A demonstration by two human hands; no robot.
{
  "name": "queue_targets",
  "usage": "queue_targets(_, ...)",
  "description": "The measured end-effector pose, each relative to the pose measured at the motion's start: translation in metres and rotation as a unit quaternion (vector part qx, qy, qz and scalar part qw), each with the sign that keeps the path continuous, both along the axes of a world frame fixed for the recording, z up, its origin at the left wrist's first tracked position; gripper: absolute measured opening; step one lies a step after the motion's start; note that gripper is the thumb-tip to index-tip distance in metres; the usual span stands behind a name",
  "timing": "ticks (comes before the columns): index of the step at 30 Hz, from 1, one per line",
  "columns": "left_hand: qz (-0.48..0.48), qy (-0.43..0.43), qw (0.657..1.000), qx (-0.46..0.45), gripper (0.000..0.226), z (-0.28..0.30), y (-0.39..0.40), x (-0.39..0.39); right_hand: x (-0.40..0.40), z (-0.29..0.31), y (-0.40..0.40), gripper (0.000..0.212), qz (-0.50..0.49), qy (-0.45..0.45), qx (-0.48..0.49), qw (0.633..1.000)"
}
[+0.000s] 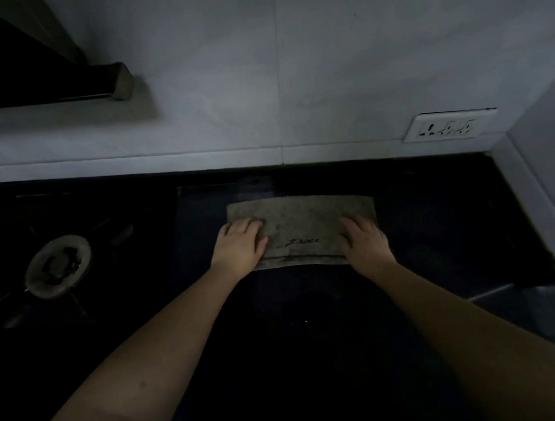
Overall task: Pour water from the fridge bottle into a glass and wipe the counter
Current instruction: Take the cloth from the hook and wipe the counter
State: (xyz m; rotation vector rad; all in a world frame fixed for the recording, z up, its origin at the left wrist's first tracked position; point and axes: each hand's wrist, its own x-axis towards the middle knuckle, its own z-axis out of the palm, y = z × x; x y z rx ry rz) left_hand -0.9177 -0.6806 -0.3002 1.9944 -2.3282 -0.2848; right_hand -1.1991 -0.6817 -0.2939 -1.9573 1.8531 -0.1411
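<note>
1. Dim kitchen, and here's the cloth [301,230], a grey rectangle lying flat on the dark counter [439,229], near the back wall, between the gas burner [57,264] on the left and the wall corner on the right.
2. Left hand [239,245] presses flat on the cloth's left end, fingers straight and spread; right hand [362,239] does the same on the right end. Nothing is pinched, both palms are down.
3. The key relation: the cloth's long axis runs left to right, parallel to the wall, with one hand on each end, so neither is nearer. Its short sides point at the burner and the corner.
4. No bottle or glass in view. My read: this is the wiping stage, and a push forward or sideways would sweep the broad edge along.
5. A wall socket [450,126] sits above, well apart.
</note>
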Motion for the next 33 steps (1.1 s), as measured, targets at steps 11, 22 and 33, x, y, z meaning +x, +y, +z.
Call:
queue_targets(11,0.061,-0.05,0.984,0.162,0.073,-0.025,0.013,-0.012,0.014,-0.031,0.004,0.071,0.032,0.093,0.075,0.992)
queue_targets(22,0.048,-0.038,0.986,0.155,0.074,-0.024,0.05,-0.008,0.013,-0.028,0.045,0.075,0.04,0.097,0.061,0.993)
queue_targets(33,0.038,-0.044,0.984,0.169,0.074,-0.022,0.085,-0.006,0.012,-0.026,0.082,0.075,0.042,0.093,0.079,0.992)
